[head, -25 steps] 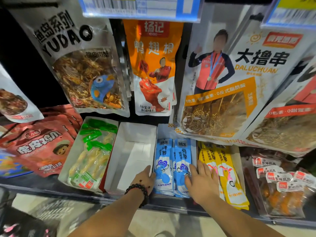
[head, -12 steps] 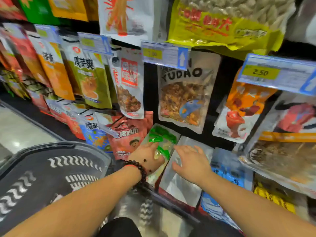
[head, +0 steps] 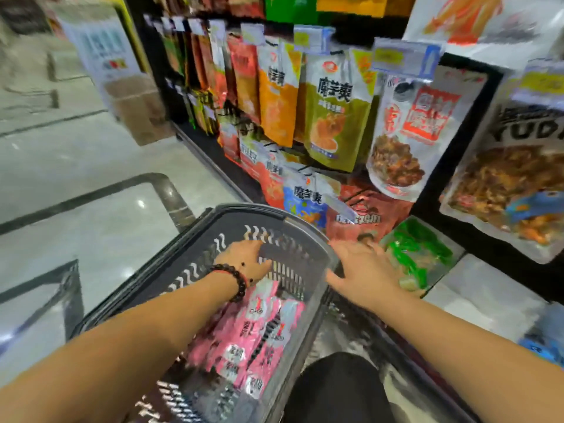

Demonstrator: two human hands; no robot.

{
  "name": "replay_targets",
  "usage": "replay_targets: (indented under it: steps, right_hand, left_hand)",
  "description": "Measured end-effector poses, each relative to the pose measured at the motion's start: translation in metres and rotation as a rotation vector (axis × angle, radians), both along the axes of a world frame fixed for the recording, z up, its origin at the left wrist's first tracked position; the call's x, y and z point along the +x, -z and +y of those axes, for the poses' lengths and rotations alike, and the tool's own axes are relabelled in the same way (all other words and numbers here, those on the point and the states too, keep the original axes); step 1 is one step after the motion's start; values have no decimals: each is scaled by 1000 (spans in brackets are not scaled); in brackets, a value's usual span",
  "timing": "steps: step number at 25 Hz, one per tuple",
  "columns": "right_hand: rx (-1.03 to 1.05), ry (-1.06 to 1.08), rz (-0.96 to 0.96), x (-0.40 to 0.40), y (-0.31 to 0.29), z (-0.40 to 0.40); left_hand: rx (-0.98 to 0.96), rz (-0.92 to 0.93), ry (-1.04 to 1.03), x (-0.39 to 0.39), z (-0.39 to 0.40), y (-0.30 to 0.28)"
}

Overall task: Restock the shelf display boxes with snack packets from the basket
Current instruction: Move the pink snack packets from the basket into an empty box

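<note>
A dark grey plastic basket (head: 195, 239) stands on the floor in front of the shelf, with several pink snack packets (head: 259, 334) lying in it. My left hand (head: 244, 257), with a bead bracelet at the wrist, hovers over the inside of the basket, fingers relaxed, holding nothing. My right hand (head: 363, 270) is spread open just right of the basket's rim, in front of a display box of green packets (head: 418, 254) on the low shelf. An empty white display box (head: 476, 306) lies to the right of the green one. Blue packets (head: 546, 343) show at the far right edge.
Large snack bags hang on pegs above the low shelf, among them a green one (head: 335, 117) and a YUDAO bag (head: 512, 178). Price tags (head: 403, 56) jut out from the peg rails. A cardboard box (head: 140, 108) stands by the shelf end. Shiny floor tiles (head: 91, 166) spread to the left.
My view has swung left from the shelf boxes to the basket. Both hands left the blue packets; the left went over into the basket, the right to its rim.
</note>
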State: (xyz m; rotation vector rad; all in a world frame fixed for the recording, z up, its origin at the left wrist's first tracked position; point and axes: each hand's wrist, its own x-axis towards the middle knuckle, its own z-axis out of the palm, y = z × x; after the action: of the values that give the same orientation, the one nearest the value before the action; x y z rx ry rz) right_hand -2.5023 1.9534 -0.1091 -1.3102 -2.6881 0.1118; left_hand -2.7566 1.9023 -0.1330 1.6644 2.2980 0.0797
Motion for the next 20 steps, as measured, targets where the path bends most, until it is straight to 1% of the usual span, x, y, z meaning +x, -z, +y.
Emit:
replay_targets:
  steps: [4, 8, 10, 13, 15, 17, 20]
  right_hand:
    - [-1, -51, -39, -19, 12, -10]
    - [-40, -101, -86, -28, 28, -13]
    - [-41, -117, -87, -28, 33, -19]
    - [-23, -139, -60, -30, 30, -26]
    - [-27, -140, -14, -29, 27, -32]
    - [-34, -140, -1, -24, 28, -35]
    - [-66, -134, -8, -17, 33, -38]
  left_hand:
    - [-200, -97, -139, -17, -35, 60]
    - [-233, -206, -188, -19, -52, 123]
    - [-303, -207, -236, -17, -58, 148]
    - [-383, -275, -437, -18, -69, 205]
    - [-389, -299, -521, -26, -74, 261]
    - [-395, -276, -520, -21, -76, 264]
    - [-384, -98, -485, -11, -79, 267]
